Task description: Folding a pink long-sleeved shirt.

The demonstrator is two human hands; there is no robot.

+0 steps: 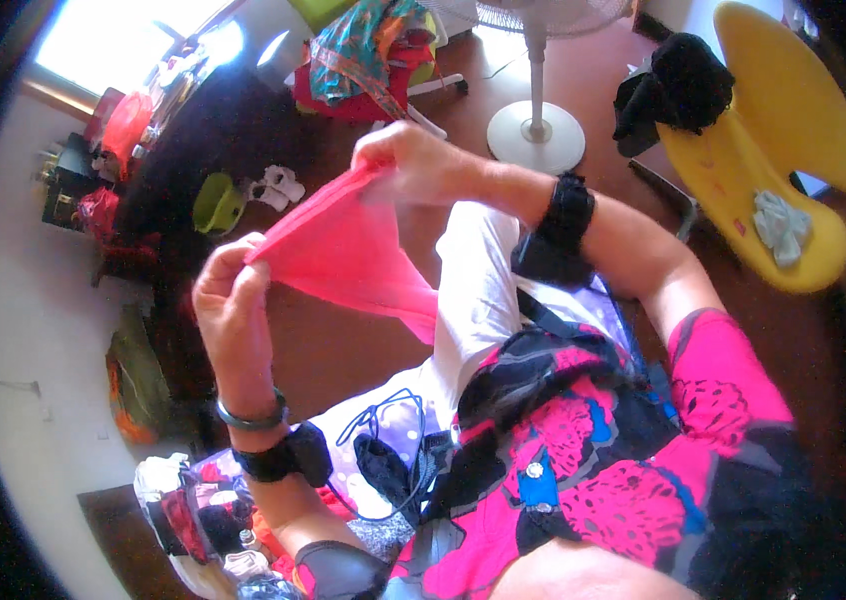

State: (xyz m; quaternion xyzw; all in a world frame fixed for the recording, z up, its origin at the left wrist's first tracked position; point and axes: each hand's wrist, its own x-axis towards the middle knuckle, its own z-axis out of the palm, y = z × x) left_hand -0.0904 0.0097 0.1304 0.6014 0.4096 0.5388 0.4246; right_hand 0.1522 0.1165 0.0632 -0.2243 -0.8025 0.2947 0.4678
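Observation:
A bright pink piece of thin cloth [343,245] is stretched between my two hands; I cannot tell what kind of garment or cloth it is. My left hand [233,285] pinches one corner between thumb and fingers. Farther away and to the right, my right hand [413,160] grips the other end of the upper edge, its fingers slightly blurred. From that taut edge the cloth hangs down toward my white-trousered knee [478,275], its lower tip beside the leg.
Beyond my hands stand a white pedestal fan [538,135] and a chair heaped with clothes [368,60]. A yellow chair [693,165] at the right bears a black cloth and a pale one. Near a dark desk sits a green basket [218,205]. Folded clothes [213,515] lie at lower left.

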